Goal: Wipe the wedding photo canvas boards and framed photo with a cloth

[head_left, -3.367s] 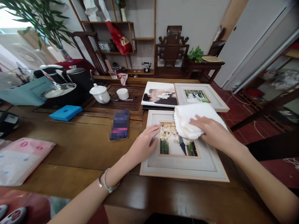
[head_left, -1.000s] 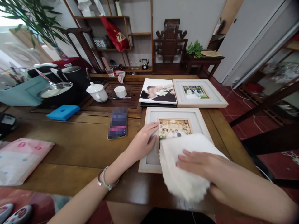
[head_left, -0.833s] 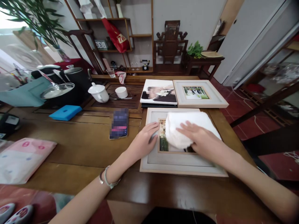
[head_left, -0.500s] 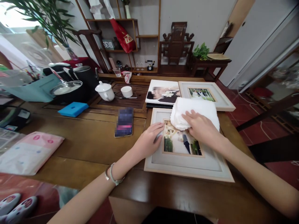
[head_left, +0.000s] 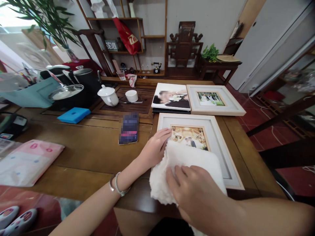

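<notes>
A framed photo with a pale wooden border lies flat on the wooden table in front of me. My left hand rests open on the frame's left edge, fingers spread flat. My right hand presses a white fluffy cloth onto the near part of the frame, fingers lying flat on it. The cloth covers the frame's lower half and near left corner.
Beyond lie a frameless photo print and a second framed photo. A phone lies left of the frame. A white teapot, cup, blue pad, kettles and a pink packet stand further left.
My right hand has drawn the cloth from the frame's far edge back toward me, over its near left corner. The left hand has stayed on the frame's left edge.
</notes>
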`<state>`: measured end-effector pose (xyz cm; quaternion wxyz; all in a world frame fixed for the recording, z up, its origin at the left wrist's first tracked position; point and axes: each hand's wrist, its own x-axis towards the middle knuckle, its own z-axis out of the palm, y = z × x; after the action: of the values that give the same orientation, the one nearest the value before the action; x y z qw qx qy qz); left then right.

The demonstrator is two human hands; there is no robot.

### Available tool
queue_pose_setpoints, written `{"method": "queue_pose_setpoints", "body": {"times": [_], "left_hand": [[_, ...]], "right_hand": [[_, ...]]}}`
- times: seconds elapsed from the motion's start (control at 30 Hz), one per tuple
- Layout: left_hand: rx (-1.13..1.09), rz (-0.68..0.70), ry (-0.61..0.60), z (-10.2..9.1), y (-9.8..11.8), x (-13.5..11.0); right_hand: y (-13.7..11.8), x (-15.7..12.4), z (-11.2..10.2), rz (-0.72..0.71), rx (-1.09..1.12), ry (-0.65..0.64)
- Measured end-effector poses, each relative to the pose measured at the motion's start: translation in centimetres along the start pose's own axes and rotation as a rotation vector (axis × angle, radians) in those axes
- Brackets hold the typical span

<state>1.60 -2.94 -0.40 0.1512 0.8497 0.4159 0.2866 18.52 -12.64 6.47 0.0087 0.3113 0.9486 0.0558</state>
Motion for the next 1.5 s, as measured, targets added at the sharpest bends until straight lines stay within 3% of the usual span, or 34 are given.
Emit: {"method": "queue_pose_setpoints", "body": {"times": [0.1,0.2,0.33,0.5,0.6,0.7,0.8,0.9,1.07,1.33,1.4,1.5], "left_hand": [[-0.005,0.007,-0.020,-0.2,0.0,0.0],[-0.005,0.002,0.009,0.0,0.0,-0.1],[0.000,0.020,0.032,0.3,-0.1,0.0],[0.004,0.029,0.051,0.5,-0.1,0.0],[0.006,0.034,0.052,0.6,0.0,0.0],[0.013,0.044,0.050,0.5,0.0,0.0],[0.020,0.045,0.033,0.2,0.0,0.0],[0.015,0.042,0.018,0.0,0.1,0.1],[0.001,0.047,0.018,0.1,0.1,0.0],[-0.017,0.035,0.017,0.2,-0.2,0.0],[-0.015,0.023,0.009,0.2,-0.1,0.0],[-0.013,0.014,0.005,0.2,0.0,0.0]], "right_hand": [[-0.9,0.9,0.4,0.031,-0.082,0.112],[-0.2,1.3,0.3,0.128,-0.103,0.041],[4.9,1.5,0.5,0.321,-0.139,-0.118],[12.6,2.1,1.6,0.465,-0.184,0.008],[14.4,3.9,2.2,0.421,-0.125,0.143],[14.1,7.0,2.7,0.278,-0.022,0.246],[13.1,9.7,3.2,0.115,0.080,0.247],[12.7,10.3,3.5,0.090,0.092,0.190],[14.2,6.9,3.2,0.165,0.010,0.094],[20.3,-0.9,3.6,0.275,-0.079,0.094],[19.9,-2.1,3.5,0.243,-0.013,0.091],[16.7,-4.3,2.9,0.193,0.142,0.039]]}}
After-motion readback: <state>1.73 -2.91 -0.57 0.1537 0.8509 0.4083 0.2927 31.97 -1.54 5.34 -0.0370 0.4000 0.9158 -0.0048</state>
